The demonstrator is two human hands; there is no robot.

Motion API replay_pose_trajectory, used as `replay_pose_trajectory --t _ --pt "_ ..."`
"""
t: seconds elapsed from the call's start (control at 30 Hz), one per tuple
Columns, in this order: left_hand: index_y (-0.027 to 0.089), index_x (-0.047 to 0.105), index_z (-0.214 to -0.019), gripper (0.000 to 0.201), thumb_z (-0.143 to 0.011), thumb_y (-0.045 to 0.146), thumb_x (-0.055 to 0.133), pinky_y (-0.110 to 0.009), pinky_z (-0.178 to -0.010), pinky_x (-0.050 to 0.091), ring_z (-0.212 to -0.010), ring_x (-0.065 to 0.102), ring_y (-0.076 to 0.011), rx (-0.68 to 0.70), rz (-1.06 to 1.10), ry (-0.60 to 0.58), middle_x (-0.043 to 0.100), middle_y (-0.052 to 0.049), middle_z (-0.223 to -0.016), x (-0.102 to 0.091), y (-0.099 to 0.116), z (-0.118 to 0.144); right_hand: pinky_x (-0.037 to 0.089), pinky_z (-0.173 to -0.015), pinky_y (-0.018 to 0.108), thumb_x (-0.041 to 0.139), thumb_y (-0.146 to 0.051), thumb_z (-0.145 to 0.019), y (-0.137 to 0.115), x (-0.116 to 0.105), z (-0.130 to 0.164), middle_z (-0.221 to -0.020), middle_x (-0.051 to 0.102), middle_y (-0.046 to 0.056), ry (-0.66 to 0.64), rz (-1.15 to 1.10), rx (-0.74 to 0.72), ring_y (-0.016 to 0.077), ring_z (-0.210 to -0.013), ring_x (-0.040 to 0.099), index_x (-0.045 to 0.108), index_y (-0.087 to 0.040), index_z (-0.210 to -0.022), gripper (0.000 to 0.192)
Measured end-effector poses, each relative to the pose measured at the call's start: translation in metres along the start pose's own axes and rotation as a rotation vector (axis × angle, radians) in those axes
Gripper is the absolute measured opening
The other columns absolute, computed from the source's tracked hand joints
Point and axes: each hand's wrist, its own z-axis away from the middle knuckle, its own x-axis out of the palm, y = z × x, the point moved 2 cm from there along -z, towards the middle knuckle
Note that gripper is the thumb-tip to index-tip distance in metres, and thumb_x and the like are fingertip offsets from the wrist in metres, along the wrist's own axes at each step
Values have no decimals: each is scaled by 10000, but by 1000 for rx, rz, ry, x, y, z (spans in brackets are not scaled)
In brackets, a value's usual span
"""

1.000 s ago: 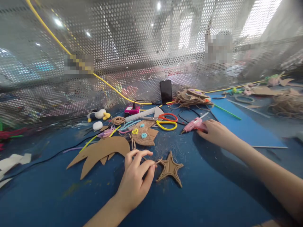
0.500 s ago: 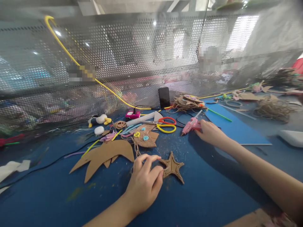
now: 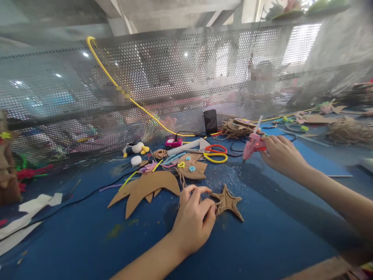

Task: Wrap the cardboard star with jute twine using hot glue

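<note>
Since a second ago your right hand has lifted the pink glue gun off the blue surface; it now hangs in the air with its nozzle tipped down and to the left, your grip closed around its handle. Your left hand has hardly shifted: its fingertips are pinched together on the twine at the left point of the twine-wrapped star, which lies flat on the surface just in front of you.

Watch the gap between the two. The gun is well apart from the star, and its black cord trails back past the scissors toward the mesh screen; if the cord snags on those handles, the nozzle could jerk off line. Your left fingertips sit right where the loose twine end meets the star, so a hot bead laid there could catch your skin. A drip on the way across would land on the bare surface or on the cardboard fish beyond the star. Ease your pinch too early and the twine may spring loose from the star's point.
</note>
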Motion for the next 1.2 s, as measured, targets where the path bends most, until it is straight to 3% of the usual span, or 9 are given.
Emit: replay_pose_trajectory --t 0.13,0.3,0.43,0.5,0.6,0.7,0.83,1.0,1.2 --pt "208 692 -885 195 -965 154 522 -503 -1005 445 -1156 451 -289 -36 30 -8 627 -67 -1209 2 -3 -1 456 -726 371 563 -392 -836 10 21 7 -795 645 121 -320 -96 117 291 -839 631 581 -209 -734 211" --pt "210 682 -856 216 -966 148 507 -508 -1010 437 -1161 453 -289 -83 42 -19 625 -64 -1193 2 -5 -2 400 -603 297 588 -474 -779 9 31 16 -675 631 50 -441 -118 85 198 -656 593 578 -217 -618 304" --pt "216 681 -839 230 -963 142 502 -506 -1010 438 -1164 463 -287 -132 37 -14 629 -60 -1175 4 -8 -4 336 -499 294 546 -560 -852 11 17 -15 -460 542 20 -570 -142 71 156 -465 504 558 -220 -462 518" --pt "216 683 -837 240 -966 143 494 -506 -1003 443 -1165 467 -288 -151 38 -20 632 -65 -1168 5 -10 -5 375 -532 297 573 -447 -857 9 11 -48 -520 623 28 -499 -133 85 174 -523 569 662 -209 -550 398" --pt "210 683 -841 253 -973 150 476 -524 -997 444 -1174 467 -297 -168 36 -31 631 -80 -1168 6 -12 -7 474 -717 272 498 -324 -939 -5 21 -102 -884 768 36 -403 -169 68 184 -817 683 757 -205 -930 286" --pt "204 681 -836 255 -974 154 473 -543 -1000 440 -1177 468 -302 -180 35 -50 628 -90 -1161 5 -12 -7 518 -859 324 459 -366 -1021 -24 53 -149 -1039 743 90 -370 -162 122 209 -963 685 720 -153 -1017 337" --pt "198 679 -839 240 -962 145 480 -546 -984 450 -1158 480 -305 -185 46 -69 636 -99 -1138 2 -11 -6 567 -919 439 633 -408 -970 -45 101 -192 -1252 643 107 -417 -168 211 222 -1073 654 618 -151 -1254 383" --pt "204 686 -832 209 -921 121 516 -510 -963 470 -1123 502 -293 -170 82 -57 654 -91 -1112 2 -11 -5 568 -923 435 654 -394 -958 -57 142 -217 -1275 629 125 -484 -205 283 236 -1095 649 608 -134 -1275 413" --pt "196 693 -832 167 -897 117 560 -509 -1002 448 -1110 515 -278 -159 131 -53 671 -83 -1100 4 -14 -5 569 -923 441 650 -391 -960 -53 172 -215 -1283 625 122 -475 -197 385 234 -1097 648 600 -142 -1288 415"
